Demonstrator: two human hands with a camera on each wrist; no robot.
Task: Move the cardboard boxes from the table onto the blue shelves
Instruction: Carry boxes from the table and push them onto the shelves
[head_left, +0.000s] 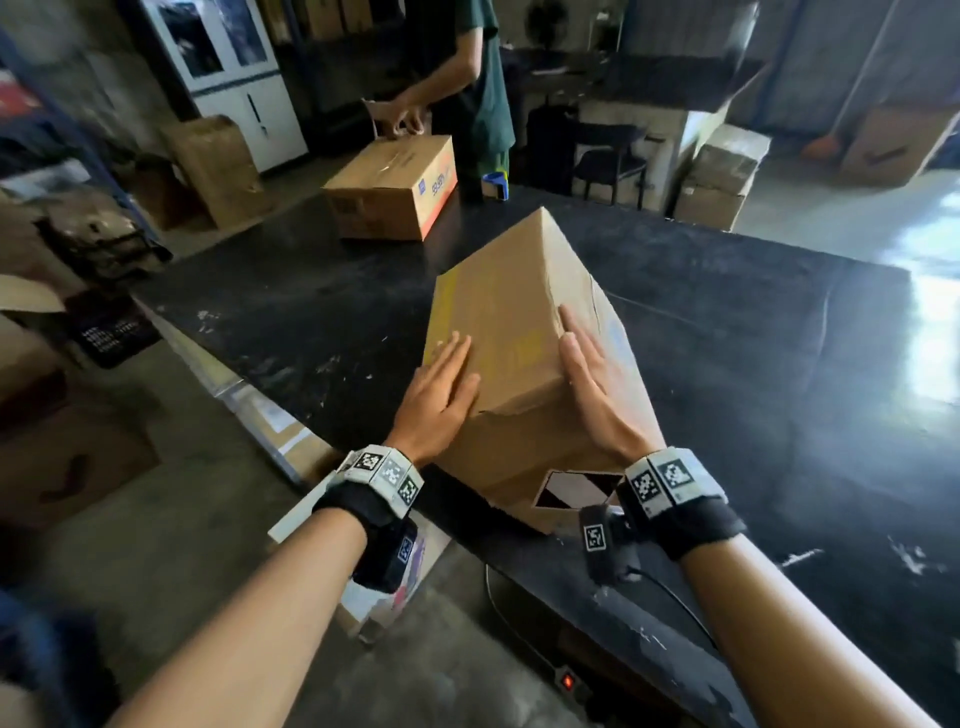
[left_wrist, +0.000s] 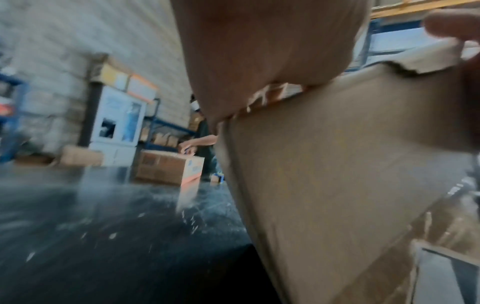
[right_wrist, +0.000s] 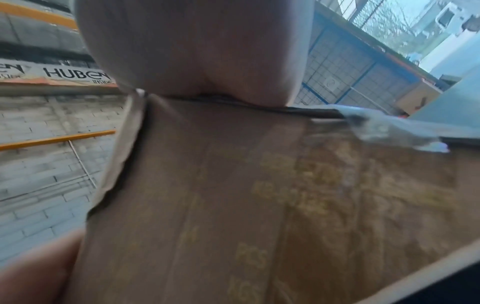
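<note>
A tall brown cardboard box (head_left: 514, 322) stands tilted on the near edge of the black table (head_left: 311, 312), one corner pointing away from me. My left hand (head_left: 441, 384) lies flat on its left face with straight fingers. My right hand (head_left: 587, 374) presses flat on its right face, fingers also straight. The left wrist view shows my palm (left_wrist: 259, 51) against the box (left_wrist: 337, 185); the right wrist view shows my other palm (right_wrist: 194, 51) on the printed side of the box (right_wrist: 259, 205). A second box (head_left: 389, 192) sits at the table's far side.
Another person (head_left: 457, 78) stands behind the far box with hands on its top. Blue shelving (left_wrist: 166, 123) stands by the back wall. More cartons (head_left: 722, 176) and flattened cardboard (head_left: 270, 415) lie on the floor around the table. A power strip (head_left: 569, 680) lies below me.
</note>
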